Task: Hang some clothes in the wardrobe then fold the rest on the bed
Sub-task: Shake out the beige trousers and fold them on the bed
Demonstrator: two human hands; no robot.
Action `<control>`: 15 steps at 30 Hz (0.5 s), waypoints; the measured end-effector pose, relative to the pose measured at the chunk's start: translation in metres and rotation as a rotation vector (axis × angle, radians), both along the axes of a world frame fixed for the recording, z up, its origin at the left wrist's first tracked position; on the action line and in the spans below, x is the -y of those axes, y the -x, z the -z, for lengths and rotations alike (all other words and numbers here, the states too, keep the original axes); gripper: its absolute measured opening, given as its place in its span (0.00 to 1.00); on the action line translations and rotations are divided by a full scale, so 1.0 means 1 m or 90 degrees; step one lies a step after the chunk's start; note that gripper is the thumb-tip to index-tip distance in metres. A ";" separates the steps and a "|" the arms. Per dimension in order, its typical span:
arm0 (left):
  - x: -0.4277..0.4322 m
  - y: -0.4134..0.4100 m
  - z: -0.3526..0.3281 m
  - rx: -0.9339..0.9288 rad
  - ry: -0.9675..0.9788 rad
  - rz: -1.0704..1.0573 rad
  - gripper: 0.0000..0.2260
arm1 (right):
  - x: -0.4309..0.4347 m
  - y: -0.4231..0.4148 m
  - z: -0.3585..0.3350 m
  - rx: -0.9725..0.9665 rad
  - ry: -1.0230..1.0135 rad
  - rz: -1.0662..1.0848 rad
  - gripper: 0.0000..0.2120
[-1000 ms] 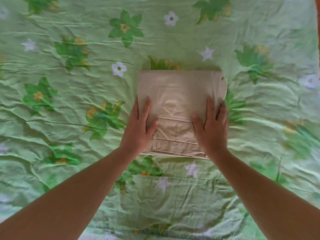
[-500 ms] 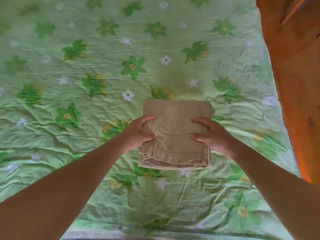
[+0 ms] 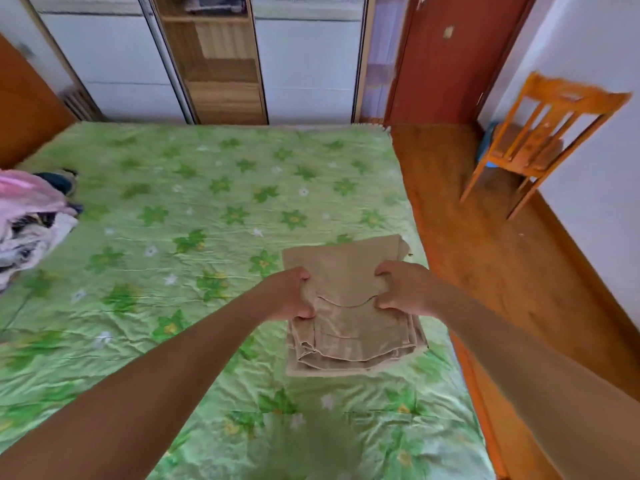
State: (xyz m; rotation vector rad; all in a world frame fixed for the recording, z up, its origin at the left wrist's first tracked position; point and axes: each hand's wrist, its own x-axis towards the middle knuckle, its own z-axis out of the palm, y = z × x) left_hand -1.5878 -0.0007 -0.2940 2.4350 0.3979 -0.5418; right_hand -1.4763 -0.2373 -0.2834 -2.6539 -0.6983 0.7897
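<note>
A folded beige pair of trousers (image 3: 346,327) is held over the right part of the bed (image 3: 207,220), which has a green flowered cover. My left hand (image 3: 287,294) grips its left edge, thumb on top and fingers curled under. My right hand (image 3: 405,289) grips the right edge the same way. The near folded layers hang down toward the cover. A heap of unfolded clothes (image 3: 31,216), pink, white and dark, lies at the bed's left edge. The wardrobe (image 3: 221,60) stands beyond the far end of the bed, with open wooden shelves between white sliding doors.
A wooden floor (image 3: 485,258) runs along the bed's right side. An orange wooden chair (image 3: 540,140) stands by the white wall at the right. A reddish-brown door (image 3: 446,57) is next to the wardrobe. A brown headboard panel (image 3: 24,105) rises at the far left.
My hands went from pressing flat on the folded trousers to gripping both sides and lifting them. They carried them toward the bed's right side as my view rose to show the room.
</note>
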 end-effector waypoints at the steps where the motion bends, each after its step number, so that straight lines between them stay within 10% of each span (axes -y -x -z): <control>1: 0.002 -0.002 -0.020 0.000 -0.009 0.019 0.33 | 0.002 0.004 -0.021 0.026 0.017 -0.003 0.30; 15: 0.107 -0.004 -0.227 0.071 -0.075 0.322 0.24 | 0.124 0.111 -0.211 0.086 -0.046 0.255 0.29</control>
